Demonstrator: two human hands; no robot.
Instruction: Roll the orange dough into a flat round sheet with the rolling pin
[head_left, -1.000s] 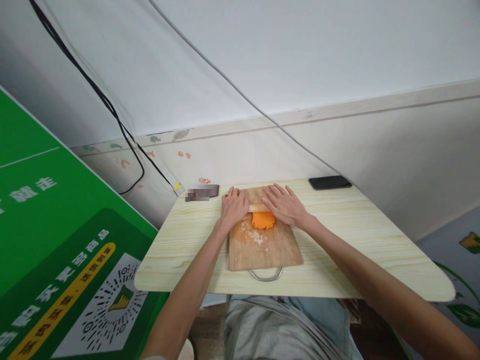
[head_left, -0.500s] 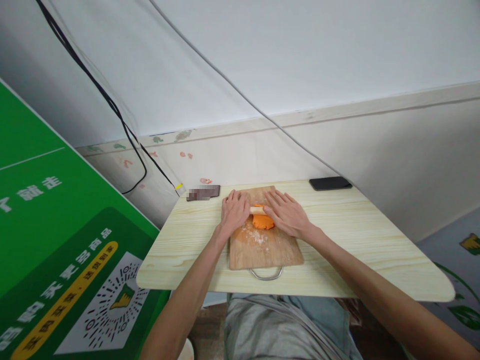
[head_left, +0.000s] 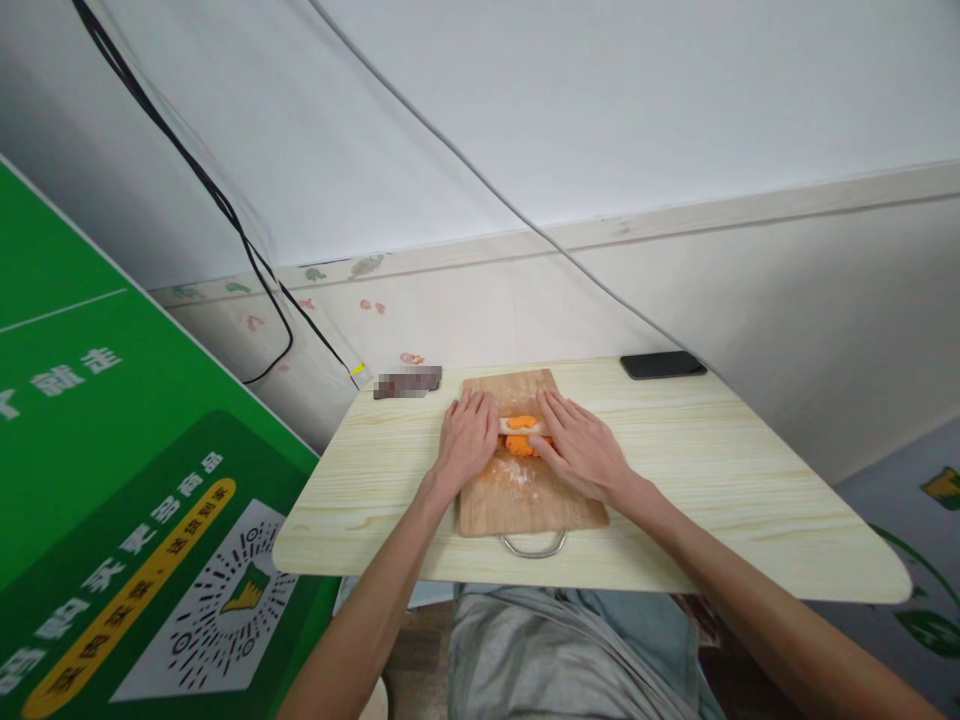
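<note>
A thin pale rolling pin (head_left: 507, 427) lies crosswise on a wooden cutting board (head_left: 487, 512). My left hand (head_left: 466, 435) rests on its left end, fingers stretched forward over it. On the right end lies my right hand (head_left: 583, 440), its fingers extended and its thumb pointing in towards the middle. Both palms press on the pin, so its ends are hidden. Orange dough (head_left: 520, 446) shows beneath and in front of the pin, partly covered by my right thumb. A flap of the same dough clings to the top of the pin. White flour dusts the board.
The board's metal handle (head_left: 534, 552) faces me on the pale wooden table (head_left: 360, 510). A phone (head_left: 663, 365) lies at the back right, and a dark, blurred-out flat object (head_left: 407, 382) at the back left. A green printed panel (head_left: 150, 420) stands to the left; cables hang along the wall.
The rolling pin has rolled slightly towards me under both hands. A flap of orange dough now sits on top of the pin, and less dough shows in front of it.
</note>
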